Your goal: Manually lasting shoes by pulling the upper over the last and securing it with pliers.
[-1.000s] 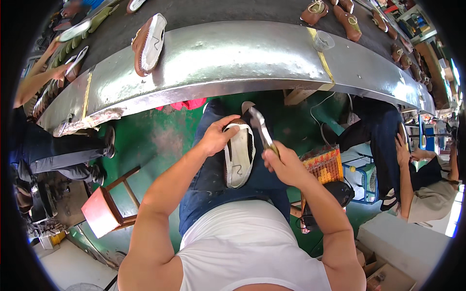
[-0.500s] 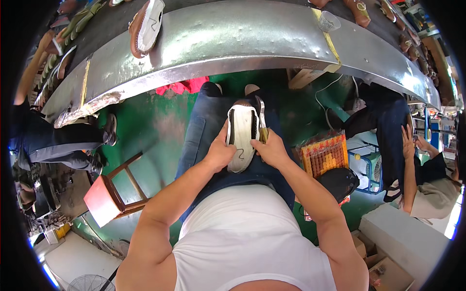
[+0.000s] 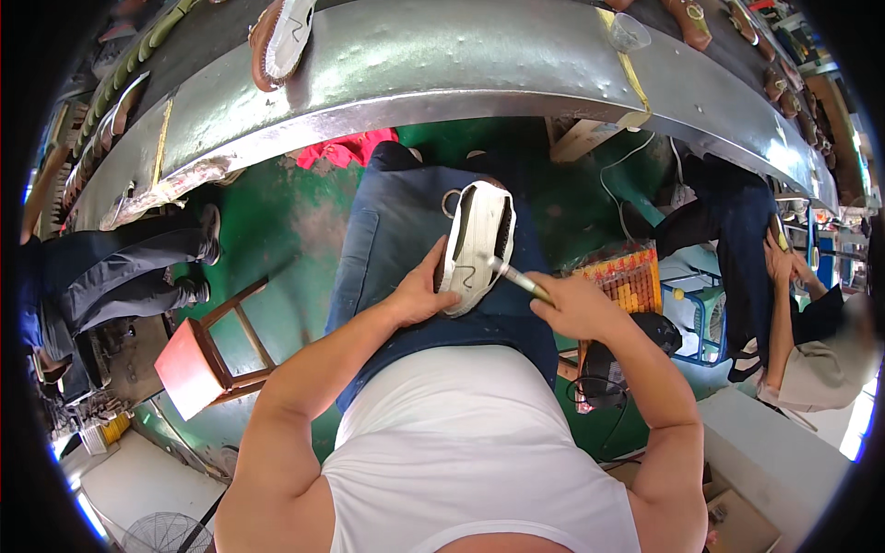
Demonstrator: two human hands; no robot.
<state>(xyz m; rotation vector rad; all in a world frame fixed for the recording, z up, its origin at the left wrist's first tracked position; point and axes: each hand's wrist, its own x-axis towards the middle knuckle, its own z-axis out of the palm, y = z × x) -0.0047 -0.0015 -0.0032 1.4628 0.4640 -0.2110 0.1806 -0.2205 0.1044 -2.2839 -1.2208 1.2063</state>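
Note:
A shoe upper (image 3: 479, 241) lies over my blue-trousered lap with its pale underside turned up. A dark pen mark shows near its closer end, and a white edge runs round it with dark gaps along the sides. My left hand (image 3: 422, 293) grips its near left side, thumb on the underside. In my right hand (image 3: 579, 306) is a hammer (image 3: 524, 282), held by its handle, fingers closed round it. The metal head of the hammer is over or against the right part of the underside; I cannot tell if it touches. A small ring sticks out at the shoe's far left.
A metal-edged bench (image 3: 442, 55) curves across the far side, with a brown shoe (image 3: 281, 44) and a clear cup (image 3: 629, 32) on it. A red-topped stool (image 3: 189, 369) is at left, a beaded seat mat (image 3: 622, 290) at right. Other people sit on both sides.
My right hand has left the shoe's side and swung right and nearer with the hammer, its head now over the underside. The shoe has shifted right and tilted, still in my left hand.

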